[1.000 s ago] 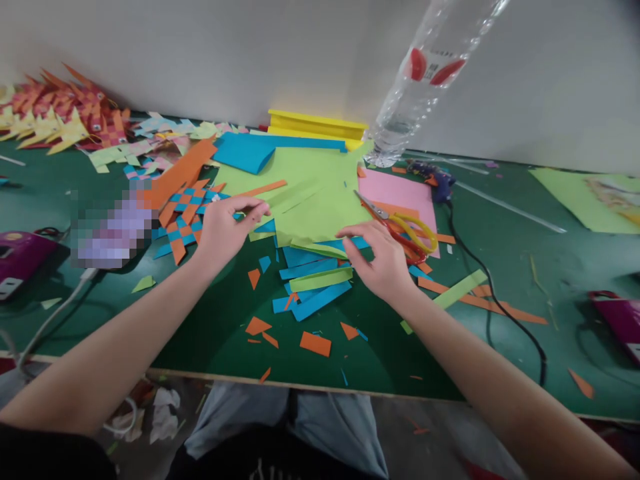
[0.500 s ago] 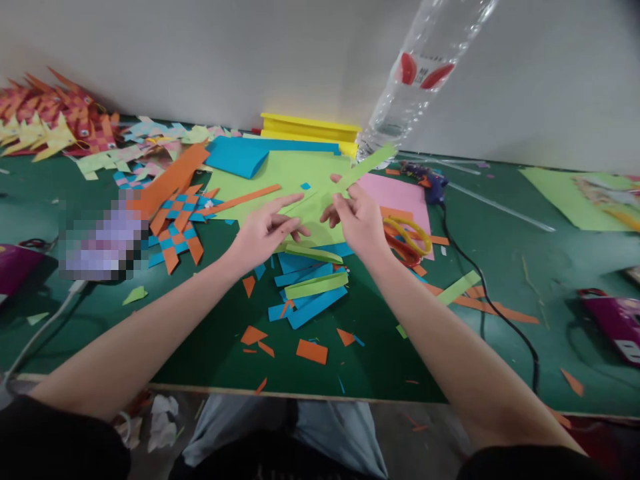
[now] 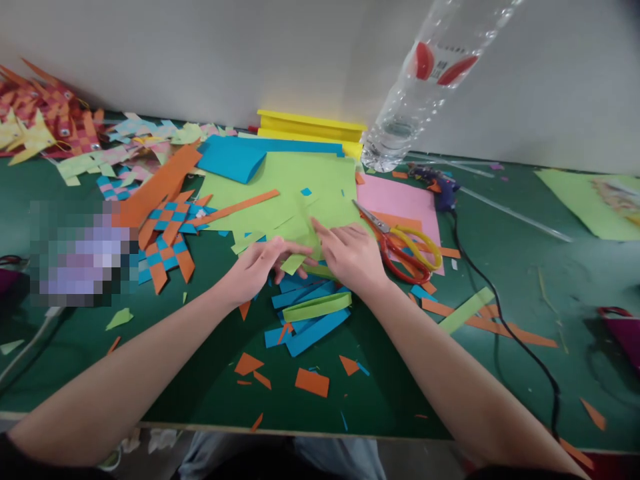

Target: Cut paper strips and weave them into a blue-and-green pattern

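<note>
My left hand (image 3: 263,261) is low over the paper pile, fingers closed around a short light-green paper strip (image 3: 293,265) whose end shows below the index finger. Just to its right, my right hand (image 3: 353,257) has its index finger stretched out to the left and the other fingers bent; I see nothing in it. Beneath both hands lie blue paper strips (image 3: 320,331) and a folded green strip (image 3: 317,307). Behind them is a large green sheet (image 3: 285,173). Scissors (image 3: 407,250) with red and yellow handles rest beside my right hand.
Woven orange-and-blue paper pieces (image 3: 170,223) and a blurred-out device (image 3: 83,257) are at left. A plastic bottle (image 3: 405,107) stands at the back. A glue gun (image 3: 437,187) trails a black cord (image 3: 480,283) toward the front edge. Orange scraps (image 3: 313,383) lie in front.
Both hands have come down toward me and closer together. The green strip that my right hand pinched upright no longer shows there; a green strip end now shows at my left fingers. The scissors are uncovered.
</note>
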Motion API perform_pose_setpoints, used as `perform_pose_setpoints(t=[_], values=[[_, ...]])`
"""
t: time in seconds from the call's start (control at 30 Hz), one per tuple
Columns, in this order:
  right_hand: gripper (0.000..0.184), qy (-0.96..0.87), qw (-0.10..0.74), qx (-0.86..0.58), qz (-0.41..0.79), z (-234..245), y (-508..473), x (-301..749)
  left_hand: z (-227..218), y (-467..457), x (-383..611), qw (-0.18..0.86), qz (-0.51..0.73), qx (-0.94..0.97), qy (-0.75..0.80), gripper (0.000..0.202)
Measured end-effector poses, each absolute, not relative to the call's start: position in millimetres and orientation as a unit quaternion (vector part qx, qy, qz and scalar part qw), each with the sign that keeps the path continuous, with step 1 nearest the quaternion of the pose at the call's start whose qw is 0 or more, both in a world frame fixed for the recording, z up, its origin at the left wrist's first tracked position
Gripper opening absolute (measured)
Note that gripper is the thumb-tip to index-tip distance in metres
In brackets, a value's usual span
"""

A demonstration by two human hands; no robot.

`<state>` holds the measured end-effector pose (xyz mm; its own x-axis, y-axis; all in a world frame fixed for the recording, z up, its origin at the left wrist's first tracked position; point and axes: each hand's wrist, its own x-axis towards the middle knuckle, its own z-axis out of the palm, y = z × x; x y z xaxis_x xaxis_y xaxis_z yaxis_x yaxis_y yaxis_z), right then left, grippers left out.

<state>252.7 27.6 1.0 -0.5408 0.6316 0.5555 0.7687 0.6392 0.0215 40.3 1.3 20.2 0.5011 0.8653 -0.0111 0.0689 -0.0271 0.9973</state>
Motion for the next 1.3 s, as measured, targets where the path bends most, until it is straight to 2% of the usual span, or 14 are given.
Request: perform_pose_setpoints(t=[0.27, 0.33, 0.47, 0.53, 0.7, 0.8, 0.93, 1.17, 1.3], values=[[0.042, -0.886, 0.263, -0.371, -0.094, 0.2, 26.3, 254.6, 13.9, 6.1, 35.5, 0.616, 0.329, 0.611, 0.374, 0.095], [0.041, -0.886, 0.266, -0.367, -0.099, -0.6, 26.3, 254.9, 13.4, 6.7, 34.8, 0.621, 0.336, 0.602, 0.374, 0.091], [0.038, -0.888, 0.276, -0.345, -0.132, 0.2, 25.3, 255.2, 14.5, 6.7, 32.6, 0.614, 0.336, 0.611, 0.369, 0.068], [0.038, -0.889, 0.272, -0.346, -0.126, 1.3, 24.4, 255.1, 15.7, 6.9, 31.9, 0.611, 0.336, 0.616, 0.367, 0.063], [0.039, -0.891, 0.280, -0.347, -0.083, 4.3, 21.9, 252.6, 20.1, 8.1, 32.3, 0.611, 0.325, 0.609, 0.388, 0.092], [0.035, -0.892, 0.309, -0.322, -0.075, 5.1, 21.1, 250.9, 19.5, 9.0, 30.7, 0.616, 0.326, 0.616, 0.367, 0.098], [0.033, -0.891, 0.311, -0.327, -0.048, 2.7, 21.1, 252.6, 17.8, 8.7, 28.4, 0.633, 0.294, 0.623, 0.353, 0.089], [0.037, -0.871, 0.353, -0.339, -0.040, -2.5, 22.9, 257.2, 29.2, 7.0, 33.2, 0.575, 0.289, 0.670, 0.371, 0.037], [0.039, -0.846, 0.380, -0.372, -0.025, 1.2, 23.8, 256.0, 24.2, 9.9, 32.8, 0.539, 0.303, 0.673, 0.406, 0.033]])
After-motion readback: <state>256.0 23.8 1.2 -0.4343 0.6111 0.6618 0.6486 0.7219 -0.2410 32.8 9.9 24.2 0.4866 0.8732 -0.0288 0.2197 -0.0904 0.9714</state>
